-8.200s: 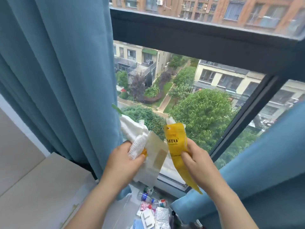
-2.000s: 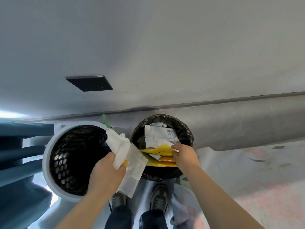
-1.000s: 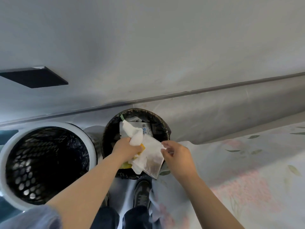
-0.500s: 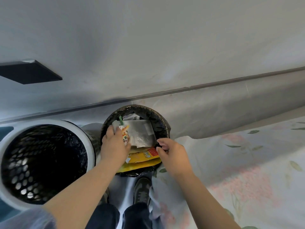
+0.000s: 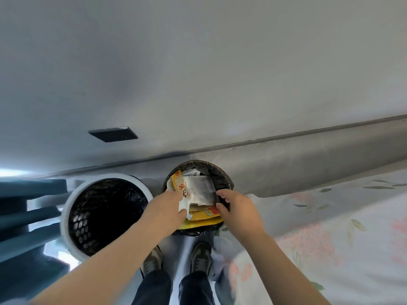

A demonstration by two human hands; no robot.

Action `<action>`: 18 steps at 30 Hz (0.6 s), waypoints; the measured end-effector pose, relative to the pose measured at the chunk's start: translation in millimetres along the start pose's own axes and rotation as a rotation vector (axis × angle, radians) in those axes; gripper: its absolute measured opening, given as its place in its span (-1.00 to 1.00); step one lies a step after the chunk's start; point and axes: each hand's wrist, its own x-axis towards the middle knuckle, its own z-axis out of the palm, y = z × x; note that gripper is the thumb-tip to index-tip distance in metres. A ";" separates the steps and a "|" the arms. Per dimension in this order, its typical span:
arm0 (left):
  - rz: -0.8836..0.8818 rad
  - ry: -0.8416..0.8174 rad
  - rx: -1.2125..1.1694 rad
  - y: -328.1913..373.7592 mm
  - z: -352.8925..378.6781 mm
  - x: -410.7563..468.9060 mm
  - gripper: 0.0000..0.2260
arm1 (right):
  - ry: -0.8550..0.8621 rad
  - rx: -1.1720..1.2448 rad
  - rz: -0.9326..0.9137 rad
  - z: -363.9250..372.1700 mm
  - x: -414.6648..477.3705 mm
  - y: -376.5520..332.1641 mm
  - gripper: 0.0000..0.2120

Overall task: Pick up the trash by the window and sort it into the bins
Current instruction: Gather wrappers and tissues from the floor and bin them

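Head view: looks steeply down past both forearms at two round bins standing side by side at the foot of a grey wall (image 5: 198,73).
Left hand (image 5: 169,203): reaches over the near-left edge of the black bin (image 5: 223,173). Thumb and fingers are pinched together on a crumpled white paper (image 5: 184,205) and an orange snack wrapper (image 5: 179,182) with a cartoon face. The wrapper sticks up past the knuckles, above the bin's mouth.
Right hand (image 5: 239,209): sits at the near-right rim of the black bin. Its fingers (image 5: 222,192) are loosely curved and apart from the thumb, with nothing between them. Whether they touch the rim I cannot tell.
Black bin contents: a silver pouch (image 5: 201,188) lies flat on top, between the two hands. Under it, toward the near side, is a yellow packet (image 5: 204,214) with a red patch, and a plain yellow edge shows at the near rim.
White bin (image 5: 66,213): stands just left of the black bin, nearly touching it, with a dark perforated inside.
Trash location: every piece in sight is either inside the black bin or held in the left hand over it.
Surroundings: a teal curtain (image 5: 28,194) hangs in folds at the left edge. A floral sheet (image 5: 330,227) spreads to the right of the black bin. Two shoes (image 5: 200,258) stand on the floor just near of the bins. A dark plate (image 5: 113,134) is set in the wall above the white bin.
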 end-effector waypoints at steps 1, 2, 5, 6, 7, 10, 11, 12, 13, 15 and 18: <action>0.005 -0.001 0.007 2.9 -12.0 -12.7 -0.72 | 0.000 -0.021 -0.012 -9.2 -9.4 -9.4 -0.66; 0.006 0.011 0.009 6.4 -24.5 -25.7 -0.72 | 0.003 -0.042 -0.023 -19.2 -19.3 -19.0 -0.66; 0.001 0.050 0.020 18.5 -63.0 -65.3 -0.72 | 0.014 -0.107 -0.048 -51.3 -51.7 -47.5 -0.68; -0.004 0.060 0.020 23.3 -75.1 -79.4 -0.72 | 0.016 -0.123 -0.057 -61.7 -63.1 -57.2 -0.69; -0.006 0.071 0.018 28.2 -87.2 -93.6 -0.71 | 0.020 -0.132 -0.067 -72.4 -75.0 -67.0 -0.71; 0.006 0.128 0.004 42.4 -121.0 -137.9 -0.71 | 0.026 -0.144 -0.096 -104.0 -112.7 -97.0 -0.74; 0.011 0.143 0.007 47.0 -130.3 -153.7 -0.72 | 0.028 -0.159 -0.106 -113.7 -125.7 -106.8 -0.75; 0.014 0.156 0.008 51.2 -138.4 -168.9 -0.72 | 0.036 -0.172 -0.117 -122.6 -138.0 -116.2 -0.75; 0.017 0.163 0.000 54.7 -145.4 -183.6 -0.71 | 0.046 -0.179 -0.129 -130.7 -150.4 -125.9 -0.75; 0.017 0.165 -0.023 60.2 -158.0 -211.1 -0.70 | 0.047 -0.189 -0.152 -144.9 -173.9 -146.4 -0.74; 0.018 0.184 -0.051 63.1 -179.2 -250.6 -0.69 | 0.052 -0.211 -0.186 -163.5 -203.5 -178.4 -0.69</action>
